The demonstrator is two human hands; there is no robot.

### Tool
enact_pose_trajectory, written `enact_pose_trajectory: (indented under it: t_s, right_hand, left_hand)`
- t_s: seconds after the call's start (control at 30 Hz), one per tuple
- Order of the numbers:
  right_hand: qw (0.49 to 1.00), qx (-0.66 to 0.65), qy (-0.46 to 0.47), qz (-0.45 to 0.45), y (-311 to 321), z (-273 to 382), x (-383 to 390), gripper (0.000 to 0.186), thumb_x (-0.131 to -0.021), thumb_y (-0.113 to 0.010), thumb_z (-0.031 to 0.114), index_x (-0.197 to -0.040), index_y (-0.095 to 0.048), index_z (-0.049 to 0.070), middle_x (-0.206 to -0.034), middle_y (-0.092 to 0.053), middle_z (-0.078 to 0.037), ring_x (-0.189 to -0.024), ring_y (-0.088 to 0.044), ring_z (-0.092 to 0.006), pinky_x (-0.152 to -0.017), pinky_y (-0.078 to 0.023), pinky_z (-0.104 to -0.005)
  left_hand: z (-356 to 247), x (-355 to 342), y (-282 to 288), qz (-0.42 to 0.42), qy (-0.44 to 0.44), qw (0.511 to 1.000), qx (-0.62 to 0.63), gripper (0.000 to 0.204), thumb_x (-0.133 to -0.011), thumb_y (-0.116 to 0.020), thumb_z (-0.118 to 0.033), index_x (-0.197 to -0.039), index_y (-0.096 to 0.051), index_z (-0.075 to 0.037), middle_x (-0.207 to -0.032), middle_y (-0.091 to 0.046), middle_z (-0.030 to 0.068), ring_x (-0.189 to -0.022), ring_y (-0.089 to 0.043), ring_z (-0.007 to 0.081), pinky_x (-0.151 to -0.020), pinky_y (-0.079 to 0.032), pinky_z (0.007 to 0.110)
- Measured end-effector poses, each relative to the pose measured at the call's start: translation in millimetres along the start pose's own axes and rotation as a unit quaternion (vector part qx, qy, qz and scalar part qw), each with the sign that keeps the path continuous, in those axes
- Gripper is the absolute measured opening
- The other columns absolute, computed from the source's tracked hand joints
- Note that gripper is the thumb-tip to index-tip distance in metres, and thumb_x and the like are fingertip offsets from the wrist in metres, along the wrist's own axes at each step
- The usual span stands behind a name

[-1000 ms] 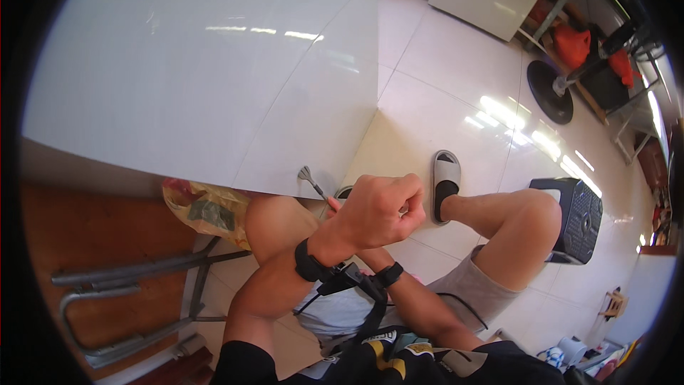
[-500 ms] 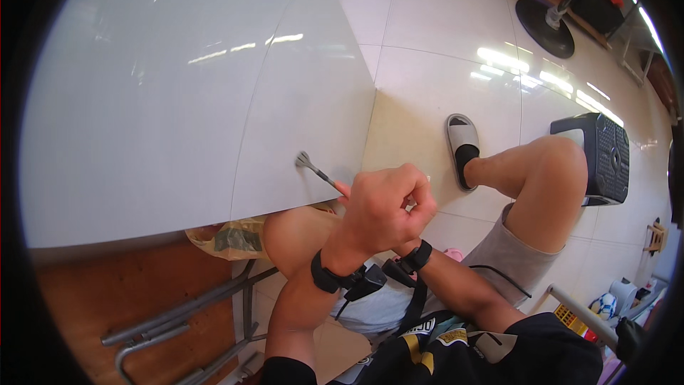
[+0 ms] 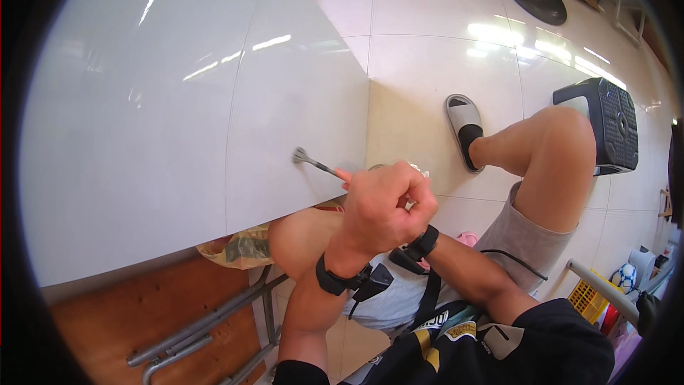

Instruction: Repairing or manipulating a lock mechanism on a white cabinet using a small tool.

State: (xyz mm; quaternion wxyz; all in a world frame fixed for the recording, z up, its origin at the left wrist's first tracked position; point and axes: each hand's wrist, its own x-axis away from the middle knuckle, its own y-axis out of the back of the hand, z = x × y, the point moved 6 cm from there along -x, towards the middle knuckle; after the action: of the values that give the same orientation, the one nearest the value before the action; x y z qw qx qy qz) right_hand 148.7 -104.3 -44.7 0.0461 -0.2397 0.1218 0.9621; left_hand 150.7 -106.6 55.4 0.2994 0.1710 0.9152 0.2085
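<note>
My left hand (image 3: pixel 388 203) is closed in a fist, thumb curled over the fingers; what it holds, if anything, is hidden. Behind it lies most of my right hand (image 3: pixel 344 176), of which only what appears to be a fingertip shows. That fingertip lies along the handle of a small grey fork-like utensil (image 3: pixel 313 162). The utensil's flared, pronged head points left, over the near right corner of the glossy white table (image 3: pixel 157 164). Something pale peeks out past the left fist, too little of it to name. Each wrist wears a black strap with a small box.
Under the table are a brown wooden panel (image 3: pixel 157 314), grey metal tubing (image 3: pixel 192 324) and a yellowish plastic bag (image 3: pixel 246 248). To the right are my slippered foot (image 3: pixel 464 132) and a black plastic stool (image 3: pixel 609 125). A yellow basket (image 3: pixel 588 301) stands at lower right.
The view has shifted slightly, so the stool and basket sit farther right. My hands and the fork-like utensil keep nearly the same pose over the table corner.
</note>
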Motion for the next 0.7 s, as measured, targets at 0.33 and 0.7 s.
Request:
enact_pose_trajectory:
  t_s: [0.33,0.7]
  right_hand:
    - [0.994,-0.109,0.015,0.018,-0.3,-21.8,-52.9,0.034,-0.093,-0.066,0.015,-0.127,-0.062,0.010,-0.093,-0.068,-0.005,-0.079,-0.063,-0.0168,-0.074,-0.054,-0.0297]
    - [0.991,-0.124,-0.053,-0.017,9.1,-40.6,-40.3,0.022,-0.090,-0.063,0.011,-0.109,-0.074,0.010,-0.071,-0.063,-0.015,-0.063,-0.063,-0.0295,-0.062,-0.051,-0.0359]
  left_hand:
    - [7.3,1.3,1.0,-0.019,-0.003,0.999,0.027,0.024,-0.075,-0.072,0.005,-0.070,-0.050,-0.006,-0.055,-0.048,0.0000,-0.044,-0.046,0.0118,-0.044,-0.035,0.026]
    - [24.5,8.7,52.9,-0.231,0.034,0.963,-0.137,0.027,-0.086,-0.064,0.001,-0.072,-0.043,-0.006,-0.062,-0.045,-0.0030,-0.056,-0.041,0.0054,-0.051,-0.036,0.022]
